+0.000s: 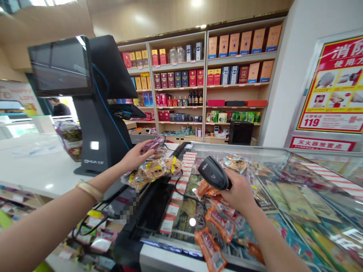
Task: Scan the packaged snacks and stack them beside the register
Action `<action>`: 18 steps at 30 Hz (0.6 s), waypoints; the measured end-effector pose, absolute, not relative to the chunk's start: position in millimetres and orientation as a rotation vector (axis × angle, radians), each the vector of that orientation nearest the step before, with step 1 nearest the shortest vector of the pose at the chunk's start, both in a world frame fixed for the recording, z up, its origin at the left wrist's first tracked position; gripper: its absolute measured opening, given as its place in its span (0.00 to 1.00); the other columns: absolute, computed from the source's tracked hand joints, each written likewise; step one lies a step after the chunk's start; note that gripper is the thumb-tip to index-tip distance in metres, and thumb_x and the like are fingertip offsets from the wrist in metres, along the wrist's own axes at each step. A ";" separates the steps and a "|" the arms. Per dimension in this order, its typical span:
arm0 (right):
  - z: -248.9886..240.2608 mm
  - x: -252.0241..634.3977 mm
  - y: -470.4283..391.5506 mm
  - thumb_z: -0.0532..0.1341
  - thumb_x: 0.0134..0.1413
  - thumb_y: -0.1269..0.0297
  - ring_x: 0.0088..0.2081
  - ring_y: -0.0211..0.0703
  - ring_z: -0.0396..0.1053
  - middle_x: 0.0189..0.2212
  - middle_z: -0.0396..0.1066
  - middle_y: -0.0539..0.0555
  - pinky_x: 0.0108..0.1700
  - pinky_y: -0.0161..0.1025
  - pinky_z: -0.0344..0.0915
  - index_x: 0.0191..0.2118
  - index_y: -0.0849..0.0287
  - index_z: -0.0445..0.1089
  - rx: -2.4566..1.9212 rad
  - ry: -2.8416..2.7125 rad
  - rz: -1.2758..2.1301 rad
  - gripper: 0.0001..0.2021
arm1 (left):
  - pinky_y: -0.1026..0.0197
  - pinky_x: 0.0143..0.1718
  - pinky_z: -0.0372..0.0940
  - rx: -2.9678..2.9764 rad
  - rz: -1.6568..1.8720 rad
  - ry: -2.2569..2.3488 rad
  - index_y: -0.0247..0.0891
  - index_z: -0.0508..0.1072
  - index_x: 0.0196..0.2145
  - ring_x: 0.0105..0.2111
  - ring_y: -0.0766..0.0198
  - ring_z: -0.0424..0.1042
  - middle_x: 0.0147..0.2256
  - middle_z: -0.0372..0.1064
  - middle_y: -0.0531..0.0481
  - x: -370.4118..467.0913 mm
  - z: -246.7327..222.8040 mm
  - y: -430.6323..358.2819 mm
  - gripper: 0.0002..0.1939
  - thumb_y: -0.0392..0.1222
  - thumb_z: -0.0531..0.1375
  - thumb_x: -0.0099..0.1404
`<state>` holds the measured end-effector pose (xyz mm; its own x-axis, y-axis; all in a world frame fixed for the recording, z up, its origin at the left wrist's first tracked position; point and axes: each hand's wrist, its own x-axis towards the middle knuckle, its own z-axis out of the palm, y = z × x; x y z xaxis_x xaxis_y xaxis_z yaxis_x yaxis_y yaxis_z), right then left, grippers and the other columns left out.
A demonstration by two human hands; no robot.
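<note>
My right hand (239, 190) is wrapped round the handle of a black barcode scanner (213, 174), its head pointing to the left above the glass top. Orange plastic-wrapped snack packs (220, 223) lie on the glass beneath and in front of it. Farther left, my left hand (137, 154) has its fingers closed on a small purple-wrapped snack pack (154, 145). Just below that hand, several round biscuits in clear wrappers (155, 168) are heaped at the counter's edge. Another clear-wrapped biscuit pack (235, 162) rests on the glass behind the scanner.
A black point-of-sale terminal (103, 124) stands on the white counter (36, 166), beside a large jar-shaped package (70, 139). Cables (90, 223) hang below it. The glass-topped freezer (272, 158) holds packaged goods at the right. Shelves of boxed bottles (178, 79) line the back wall.
</note>
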<state>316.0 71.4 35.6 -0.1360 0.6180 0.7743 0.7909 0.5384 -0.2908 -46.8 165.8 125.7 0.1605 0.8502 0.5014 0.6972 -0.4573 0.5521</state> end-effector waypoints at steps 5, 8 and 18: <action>33.6 316.9 72.9 0.58 0.48 0.64 0.36 0.49 0.73 0.35 0.76 0.55 0.37 0.39 0.65 0.41 0.57 0.71 -1.165 -1.834 -0.235 0.12 | 0.50 0.54 0.60 2.696 0.682 1.840 0.40 0.67 0.58 0.50 0.49 0.68 0.49 0.69 0.40 -99.1 98.0 178.0 0.36 0.62 0.54 0.58; 33.0 317.6 73.1 0.58 0.48 0.64 0.37 0.49 0.73 0.36 0.76 0.56 0.38 0.40 0.66 0.42 0.58 0.71 -1.162 -1.831 -0.238 0.13 | 0.51 0.55 0.59 2.690 0.585 1.915 0.43 0.66 0.60 0.53 0.49 0.66 0.53 0.67 0.41 -113.9 81.9 181.3 0.34 0.61 0.52 0.60; 35.7 321.0 71.4 0.58 0.49 0.61 0.31 0.48 0.72 0.29 0.74 0.55 0.32 0.37 0.64 0.36 0.56 0.70 -1.190 -1.619 -0.355 0.09 | 0.46 0.58 0.56 2.782 1.006 1.759 0.40 0.65 0.58 0.56 0.48 0.62 0.56 0.62 0.39 -72.2 99.7 177.6 0.33 0.60 0.54 0.61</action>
<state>321.0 71.4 35.7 0.0412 0.5171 0.8550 0.8274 0.4621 -0.3193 -72.2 177.6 99.7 0.3222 0.7216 0.6128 0.8942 -0.4445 0.0533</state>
